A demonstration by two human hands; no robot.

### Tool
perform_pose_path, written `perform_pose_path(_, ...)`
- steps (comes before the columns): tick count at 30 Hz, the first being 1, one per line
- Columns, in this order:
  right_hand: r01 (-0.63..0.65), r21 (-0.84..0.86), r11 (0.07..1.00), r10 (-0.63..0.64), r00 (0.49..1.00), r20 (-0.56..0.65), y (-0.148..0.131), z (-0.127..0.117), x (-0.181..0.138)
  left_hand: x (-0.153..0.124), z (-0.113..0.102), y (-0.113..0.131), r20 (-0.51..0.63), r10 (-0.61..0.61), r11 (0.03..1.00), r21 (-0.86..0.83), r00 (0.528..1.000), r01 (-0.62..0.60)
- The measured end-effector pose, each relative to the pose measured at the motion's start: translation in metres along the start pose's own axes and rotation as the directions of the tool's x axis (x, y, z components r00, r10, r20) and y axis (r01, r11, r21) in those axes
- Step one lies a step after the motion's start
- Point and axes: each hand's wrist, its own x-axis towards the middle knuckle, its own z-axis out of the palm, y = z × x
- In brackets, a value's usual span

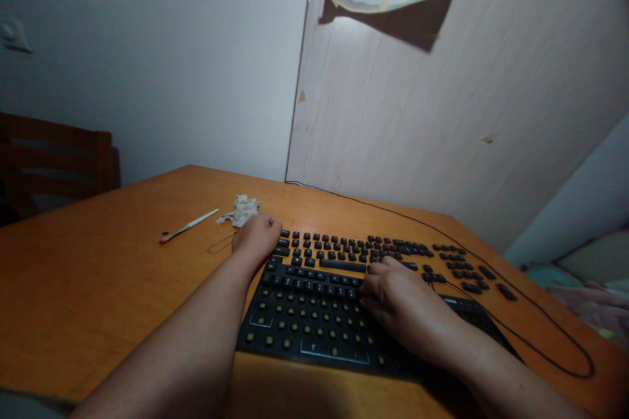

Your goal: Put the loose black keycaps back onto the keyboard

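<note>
A black keyboard (314, 317) lies on the wooden table, with keys fitted along its far rows and bare yellowish key stems showing over the nearer part. Loose black keycaps (344, 249) are laid out in rows just beyond it. My left hand (258, 236) is closed in a fist at the left end of these keycaps; whatever its fingers hold, if anything, is hidden. Bent over the middle of the keyboard, my right hand (393, 288) has its fingers drawn together at the fitted keys, close to the long loose spacebar (343, 266). Its fingertips are partly hidden.
Left of the keycaps lie a crumpled tissue (240, 210), a thin wire tool (221, 243) and a white brush (191, 224). A black cable (393, 211) curves along the table's back and right side. A wooden chair (54, 157) stands at the far left.
</note>
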Motion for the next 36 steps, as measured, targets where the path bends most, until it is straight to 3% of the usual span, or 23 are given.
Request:
perform_pose_path(28, -0.017, 0.014, 1.000, 0.017, 1.000, 0.007, 0.002, 0.004, 0.001, -0.003, -0.002, 0.002, 0.008, -0.017, 1.000, 0.002, 1.000, 0.016)
perform_pose_path(36, -0.020, 0.034, 0.999, 0.020, 1.000, -0.009, 0.010, -0.006, -0.008, 0.000, 0.000, 0.000, -0.003, -0.007, 1.000, -0.006, 1.000, 0.007)
